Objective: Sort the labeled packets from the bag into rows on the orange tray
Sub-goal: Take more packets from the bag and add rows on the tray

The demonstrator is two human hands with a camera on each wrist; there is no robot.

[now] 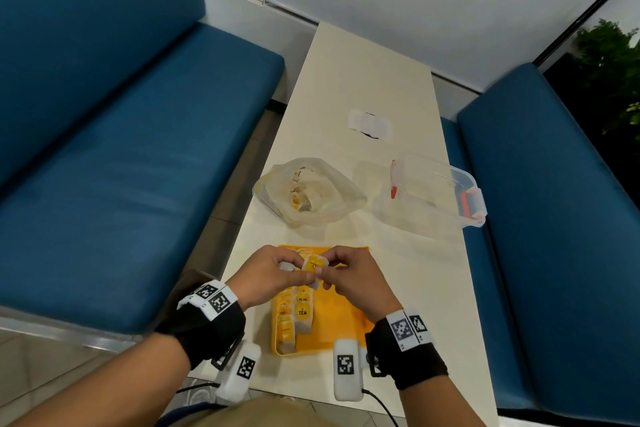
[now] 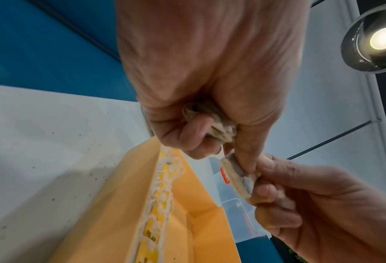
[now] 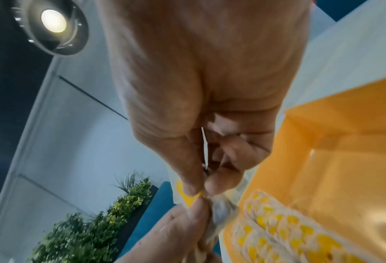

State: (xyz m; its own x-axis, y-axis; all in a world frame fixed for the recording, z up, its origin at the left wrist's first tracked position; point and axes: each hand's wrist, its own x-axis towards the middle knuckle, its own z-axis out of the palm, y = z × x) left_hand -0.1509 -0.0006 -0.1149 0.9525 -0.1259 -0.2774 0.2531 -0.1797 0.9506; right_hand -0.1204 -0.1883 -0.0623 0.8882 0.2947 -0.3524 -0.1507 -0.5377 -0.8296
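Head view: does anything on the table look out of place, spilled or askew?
Nothing is spilled. The clear lidded box lies tipped on its side to the right of the plastic bag, which looks odd. The packets in the orange tray overlap in neat rows along its left side. Both hands pinch one packet over the tray.

Right hand (image 3: 201,99) grip on packet (image 3: 223,208)

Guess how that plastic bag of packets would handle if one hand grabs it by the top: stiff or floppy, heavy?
Probably floppy: the plastic bag sits crumpled and slumped on the table. Likely light, since it holds only small packets. Its open mouth suggests packets could spill if it is lifted carelessly.
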